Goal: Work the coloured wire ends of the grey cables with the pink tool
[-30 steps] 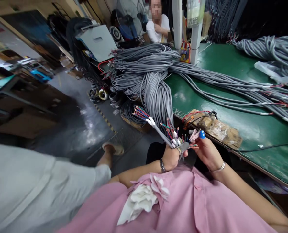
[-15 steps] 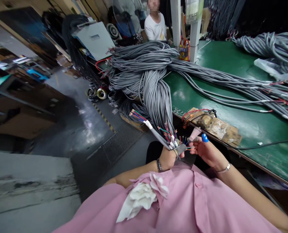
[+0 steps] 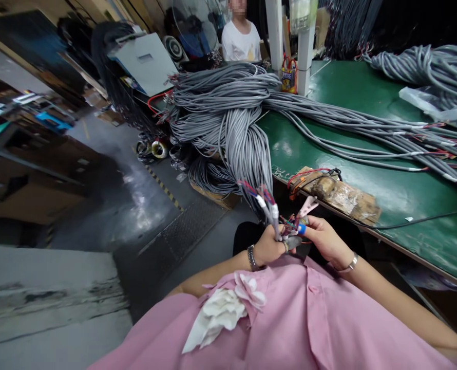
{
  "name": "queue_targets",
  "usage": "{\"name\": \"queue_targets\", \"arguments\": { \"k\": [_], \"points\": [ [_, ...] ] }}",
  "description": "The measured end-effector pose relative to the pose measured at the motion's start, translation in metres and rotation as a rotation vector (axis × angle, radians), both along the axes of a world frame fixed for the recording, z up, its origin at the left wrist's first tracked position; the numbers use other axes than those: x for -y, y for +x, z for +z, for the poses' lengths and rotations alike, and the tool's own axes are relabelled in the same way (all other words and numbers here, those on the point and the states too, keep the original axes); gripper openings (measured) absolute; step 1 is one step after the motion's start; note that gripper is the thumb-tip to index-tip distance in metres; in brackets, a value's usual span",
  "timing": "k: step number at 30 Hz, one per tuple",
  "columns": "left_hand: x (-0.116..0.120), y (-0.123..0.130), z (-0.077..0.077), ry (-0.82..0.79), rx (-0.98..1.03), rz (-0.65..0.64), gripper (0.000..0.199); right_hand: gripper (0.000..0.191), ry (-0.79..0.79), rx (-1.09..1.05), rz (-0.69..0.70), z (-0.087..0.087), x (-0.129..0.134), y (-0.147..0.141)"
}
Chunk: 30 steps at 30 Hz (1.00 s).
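Low in the middle, my left hand (image 3: 271,247) is closed round the ends of several grey cables (image 3: 275,222), with a grey covering on its thumb. Stripped red, blue and green wires (image 3: 289,225) fan out between the hands. My right hand (image 3: 323,236), with a blue wrap on one fingertip, is pinched at those wires beside the left fingers. A pale pink clip (image 3: 308,205) sticks up from the right hand. Behind, a thick bundle of grey cable (image 3: 247,146) hangs over the table edge.
On the green table (image 3: 328,139) lie more grey cables, a worn wooden block (image 3: 340,198) near the front edge and a plastic bag (image 3: 432,105). A person in a white shirt (image 3: 242,41) is behind the table. White posts stand at the back.
My right hand has moved left and closed in on the wires, its blue fingertip now against them. The cable ends in my left hand have swung right and stand more upright.
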<state>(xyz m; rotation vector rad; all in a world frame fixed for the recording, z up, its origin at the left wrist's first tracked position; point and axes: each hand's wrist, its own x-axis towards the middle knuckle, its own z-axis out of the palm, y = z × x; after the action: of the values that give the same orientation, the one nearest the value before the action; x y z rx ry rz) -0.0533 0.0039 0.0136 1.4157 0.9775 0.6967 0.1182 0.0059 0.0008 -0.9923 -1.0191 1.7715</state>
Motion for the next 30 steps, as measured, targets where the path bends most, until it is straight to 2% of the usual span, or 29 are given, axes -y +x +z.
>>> {"name": "queue_targets", "arguments": {
  "k": [3,8,11,15,19,21,26,30],
  "points": [
    [0.000,-0.002,-0.001,-0.010,-0.028,-0.024,0.031,0.022,-0.001,-0.046,0.031,-0.002,0.003,0.000],
    [0.002,-0.002,0.003,-0.031,0.046,0.183,0.036,0.028,-0.049,-0.136,0.002,-0.011,0.010,0.012],
    [0.002,-0.001,0.001,-0.019,0.073,0.218,0.039,0.024,-0.067,-0.139,-0.013,-0.015,0.017,0.009],
    [0.001,-0.001,-0.004,-0.009,0.042,0.156,0.037,0.021,-0.034,-0.090,-0.100,-0.013,0.019,-0.002],
    [0.003,-0.004,-0.008,-0.017,0.037,0.019,0.033,0.024,0.003,-0.022,-0.134,-0.007,0.009,-0.007],
    [0.004,-0.006,-0.008,0.024,0.026,0.003,0.035,0.024,0.025,0.003,-0.152,-0.006,0.003,-0.007],
    [0.004,-0.010,-0.005,0.041,0.035,0.211,0.039,0.024,-0.064,-0.121,-0.143,-0.007,0.003,-0.005],
    [0.002,-0.009,-0.002,0.016,0.059,0.224,0.039,0.027,-0.100,-0.146,-0.090,-0.004,0.010,-0.007]
  ]
}}
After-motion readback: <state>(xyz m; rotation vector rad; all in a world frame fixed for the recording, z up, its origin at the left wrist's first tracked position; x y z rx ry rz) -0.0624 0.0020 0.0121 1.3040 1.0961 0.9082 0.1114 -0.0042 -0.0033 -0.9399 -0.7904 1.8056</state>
